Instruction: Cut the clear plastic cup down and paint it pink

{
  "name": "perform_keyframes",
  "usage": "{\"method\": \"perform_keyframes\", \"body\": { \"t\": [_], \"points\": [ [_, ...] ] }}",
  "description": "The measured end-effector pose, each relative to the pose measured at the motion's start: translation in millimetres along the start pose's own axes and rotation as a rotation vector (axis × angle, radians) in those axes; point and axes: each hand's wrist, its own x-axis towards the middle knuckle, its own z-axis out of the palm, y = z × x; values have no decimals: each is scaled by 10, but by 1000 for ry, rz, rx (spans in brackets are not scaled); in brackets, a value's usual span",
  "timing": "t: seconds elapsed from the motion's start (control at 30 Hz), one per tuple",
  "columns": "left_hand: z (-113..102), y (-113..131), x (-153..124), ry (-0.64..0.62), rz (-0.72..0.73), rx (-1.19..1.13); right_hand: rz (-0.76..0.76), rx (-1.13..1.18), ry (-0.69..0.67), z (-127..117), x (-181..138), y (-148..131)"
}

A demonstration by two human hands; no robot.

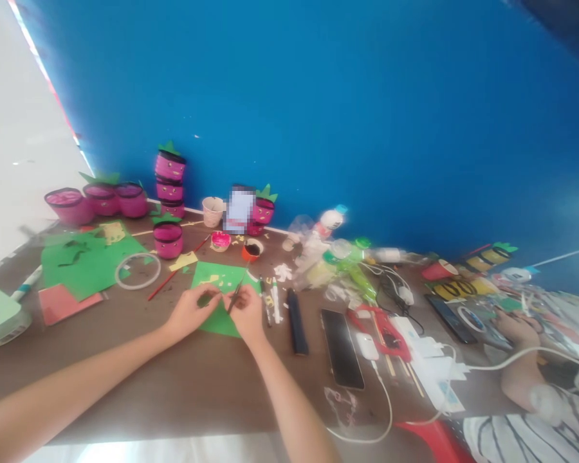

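A: How are the arms lying?

B: Both forearms are slanting inward over the brown table (168, 399), with the left hand (196, 308) and right hand (248, 312) hovering side by side above a green sheet (217, 326).

A: And the fingers?

B: The left thumb and fingertips are sitting close together; whatever they may be pinching is too small to tell. The right fingers are gripping a slim dark tool (234, 298), pointing up over the sheet, and are hiding part of it.

A: What's crowding them?

B: Biggest first: a second green sheet (89, 267) is spreading out to the left, a black phone (343, 352) is lying to the right, a white ring (136, 287) is overlapping that second sheet, a dark blue case (297, 325) is lying between right hand and phone, and pens (276, 299) are lying just beside the right hand.
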Motion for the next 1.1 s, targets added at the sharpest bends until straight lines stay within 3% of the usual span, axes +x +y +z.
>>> {"method": "perform_keyframes", "body": {
  "t": [0.13,0.53,1.1],
  "points": [
    [10,-21,6,28,-36,-20,-6,-14,5,8,-5,-11],
    [6,-46,5,-57,-57,-81,-4,-60,37,6,-8,-21],
    [32,-20,44,49,-52,-179,-61,-192,16,-25,38,58]
  ]
}}
